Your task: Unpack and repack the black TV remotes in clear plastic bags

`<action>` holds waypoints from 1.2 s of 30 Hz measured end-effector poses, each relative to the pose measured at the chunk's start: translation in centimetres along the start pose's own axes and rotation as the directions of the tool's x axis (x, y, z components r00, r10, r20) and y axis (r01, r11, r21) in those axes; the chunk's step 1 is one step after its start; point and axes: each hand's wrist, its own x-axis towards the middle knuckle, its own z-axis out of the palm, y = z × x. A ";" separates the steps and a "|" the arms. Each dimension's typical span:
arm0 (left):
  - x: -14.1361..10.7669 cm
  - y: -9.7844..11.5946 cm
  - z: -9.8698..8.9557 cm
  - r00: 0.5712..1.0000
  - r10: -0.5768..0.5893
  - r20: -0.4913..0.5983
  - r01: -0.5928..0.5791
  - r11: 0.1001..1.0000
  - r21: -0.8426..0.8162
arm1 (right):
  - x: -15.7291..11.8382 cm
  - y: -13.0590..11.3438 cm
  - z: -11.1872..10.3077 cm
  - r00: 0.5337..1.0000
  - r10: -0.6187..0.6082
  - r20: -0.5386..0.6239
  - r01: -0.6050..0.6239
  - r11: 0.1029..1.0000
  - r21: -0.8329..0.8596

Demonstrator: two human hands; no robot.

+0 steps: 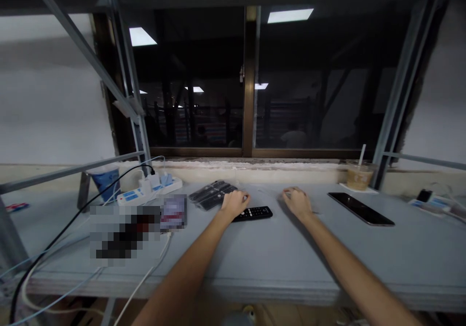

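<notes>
A black remote control (pixel 257 213) lies on the grey table, its left end partly hidden by my left hand (pixel 235 204). The fingers of my left hand are curled near the remote's upper left side; whether they hold anything is hidden. Behind and left of that hand are several dark remotes in clear plastic wrapping (pixel 211 194). My right hand (pixel 297 202) rests over the table to the right of the remote, its fingers bent, and I cannot make out anything between them.
A black phone (pixel 360 209) and a drink cup with a straw (pixel 358 176) stand to the right. At the left are a white power strip (pixel 136 195), a blue cup (pixel 105 180), a lit device (pixel 174 212) and loose cables. Metal posts frame the table before a window.
</notes>
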 end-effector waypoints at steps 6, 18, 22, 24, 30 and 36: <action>0.2 -0.2 -0.4 0.995 -0.091 -0.038 0.093 0.994 0.052 | -0.3 -1.0 0.1 0.997 -0.070 -0.019 0.071 0.997 0.034; 0.5 -0.4 0.1 0.985 -0.158 -0.064 0.159 0.987 0.016 | -0.7 -1.9 1.0 0.998 -0.060 -0.007 0.059 0.960 0.274; 0.5 -0.5 0.2 0.983 -0.167 -0.074 0.168 0.986 0.009 | -0.6 -2.0 1.1 0.998 -0.049 -0.024 0.055 0.947 0.316; 0.5 -0.5 0.1 0.982 -0.173 -0.072 0.174 0.985 0.006 | -0.6 -2.0 1.1 0.999 -0.041 -0.031 0.049 0.945 0.323; 0.3 -0.4 -0.1 0.979 -0.194 -0.064 0.194 0.981 -0.014 | -0.5 -2.2 0.9 0.999 -0.024 -0.044 0.036 0.950 0.309; 0.3 -0.3 0.1 0.976 -0.199 -0.086 0.199 0.980 -0.012 | -0.9 -2.8 0.1 0.999 0.017 -0.038 -0.005 0.953 0.302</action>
